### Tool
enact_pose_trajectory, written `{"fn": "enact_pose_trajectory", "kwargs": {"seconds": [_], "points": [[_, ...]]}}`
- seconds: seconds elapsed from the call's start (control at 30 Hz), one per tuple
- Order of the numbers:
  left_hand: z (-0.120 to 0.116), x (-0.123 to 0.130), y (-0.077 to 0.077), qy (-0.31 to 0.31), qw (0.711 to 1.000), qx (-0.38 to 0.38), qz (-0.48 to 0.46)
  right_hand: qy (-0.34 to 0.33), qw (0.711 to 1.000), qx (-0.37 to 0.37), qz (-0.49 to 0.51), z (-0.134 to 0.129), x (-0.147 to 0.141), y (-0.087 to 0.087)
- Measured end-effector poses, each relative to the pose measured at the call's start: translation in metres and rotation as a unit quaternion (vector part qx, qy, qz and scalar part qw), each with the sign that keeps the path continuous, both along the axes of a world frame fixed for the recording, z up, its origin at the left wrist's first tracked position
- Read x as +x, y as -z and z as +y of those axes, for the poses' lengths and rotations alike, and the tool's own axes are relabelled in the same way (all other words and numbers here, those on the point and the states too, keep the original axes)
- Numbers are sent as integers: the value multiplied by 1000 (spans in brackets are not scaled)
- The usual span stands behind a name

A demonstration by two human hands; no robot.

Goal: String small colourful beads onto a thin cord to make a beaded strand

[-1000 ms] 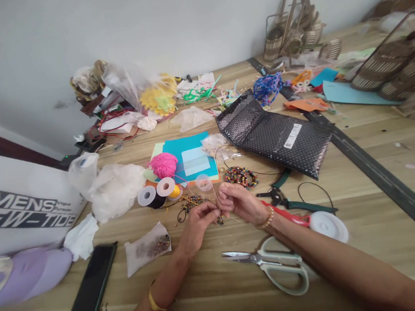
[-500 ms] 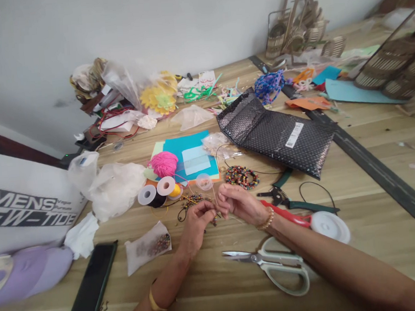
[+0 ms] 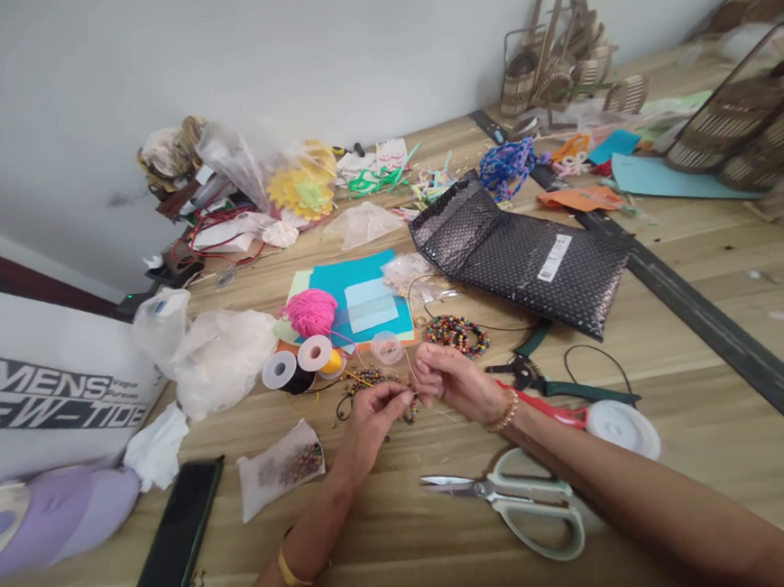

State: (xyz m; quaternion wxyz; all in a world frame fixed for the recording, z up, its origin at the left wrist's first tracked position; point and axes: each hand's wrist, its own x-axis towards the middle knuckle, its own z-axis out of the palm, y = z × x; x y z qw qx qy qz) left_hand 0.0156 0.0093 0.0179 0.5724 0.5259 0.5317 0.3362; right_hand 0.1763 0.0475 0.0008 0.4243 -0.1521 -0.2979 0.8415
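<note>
My left hand (image 3: 379, 414) is closed in a pinch at the centre of the table, its fingertips on a thin strand with small dark beads (image 3: 413, 408) near them. Close on its right, my right hand (image 3: 454, 381) is closed too, with a thin pale cord (image 3: 409, 362) rising by its fingers. Loose dark beads (image 3: 366, 379) lie just behind my left hand. A coil of multicoloured beads (image 3: 457, 335) rests behind my right hand. Scissors (image 3: 479, 488) with pale handles lie in front of my right forearm.
Thread spools (image 3: 279, 369), pink yarn (image 3: 311, 312) and blue sheets (image 3: 323, 276) sit behind the hands. A black padded envelope (image 3: 517, 252), green-handled pliers (image 3: 586, 390) and a white spool (image 3: 624, 430) lie right. A phone (image 3: 173, 541) and small bead bag (image 3: 282, 469) are left.
Both hands have barely moved and remain pinched close together. A few more beads show beside the left fingertips. The view has shifted very slightly.
</note>
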Motion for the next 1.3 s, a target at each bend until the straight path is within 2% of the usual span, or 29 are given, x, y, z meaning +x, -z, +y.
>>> {"fn": "enact_pose_trajectory", "kwargs": {"seconds": [0.17,0.27,0.47,0.57,0.67,0.83,1.0,1.07,1.2,1.3], "points": [[2,-9,-4,58,987,79,125,3,1000,-16,10,4,4,2],[2,-11,-7,79,979,104,157,10,1000,-21,12,6,5,1],[2,-11,-2,84,985,65,135,7,999,-32,14,5,4,0],[3,-12,3,81,988,65,114,4,999,-37,14,4,4,0],[3,-11,2,71,991,70,86,4,999,-36,15,5,4,0],[-1,-6,-7,45,986,151,53,-3,999,-48,5,5,3,3],[-5,0,-7,28,975,215,44,-11,999,-53,-8,5,2,7],[-6,2,-7,22,980,198,6,-8,999,-52,-10,5,2,9],[-6,5,-5,14,990,111,-80,-3,999,-47,-15,6,0,11],[-5,4,0,-3,992,91,-84,-9,999,-46,-16,6,-1,12]]}}
